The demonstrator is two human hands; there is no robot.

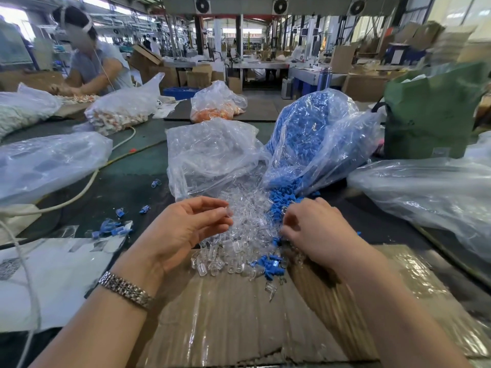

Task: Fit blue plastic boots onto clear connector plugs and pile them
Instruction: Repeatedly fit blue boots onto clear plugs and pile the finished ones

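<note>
Between left hand (186,229) fingertips: clear plug (228,211); right hand (316,229) among blue boots (281,203).

Green bag (430,112) at right, orange-filled plastic bag (216,104) behind, white cable (87,181) (left), wristwatch (125,289)

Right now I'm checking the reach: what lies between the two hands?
In the head view, loose clear connector plugs spilled on the table fill the gap between the left hand and the right hand.
</note>
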